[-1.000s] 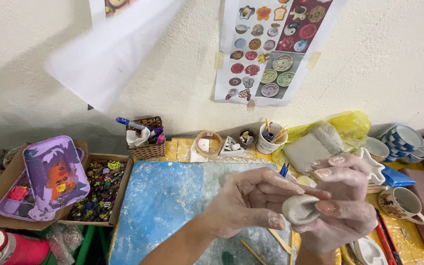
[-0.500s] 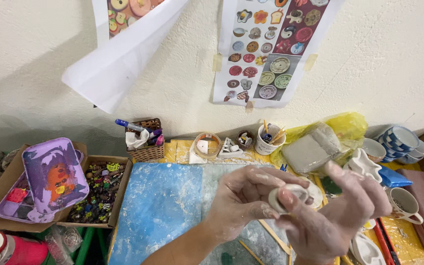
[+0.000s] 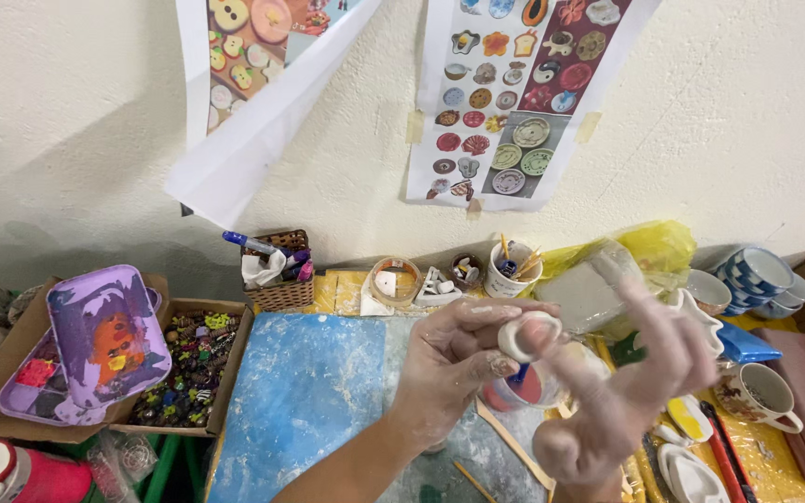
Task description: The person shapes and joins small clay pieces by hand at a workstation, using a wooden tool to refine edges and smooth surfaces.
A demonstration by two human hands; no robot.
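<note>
Both hands rose since earlier frame. Left hand (image 3: pixel 449 359) pinches small white clay disc (image 3: pixel 525 335) above blue board (image 3: pixel 309 391); right hand (image 3: pixel 626 382), fingers spread, touches disc's right side.

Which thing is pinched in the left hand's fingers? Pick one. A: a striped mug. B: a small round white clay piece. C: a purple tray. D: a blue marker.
B: the left hand pinches a small round white clay piece between its fingers, over the blue work mat.

Blue mat (image 3: pixel 300 391) left open; cups (image 3: pixel 757 275), mug (image 3: pixel 764 391) crowd right
</note>
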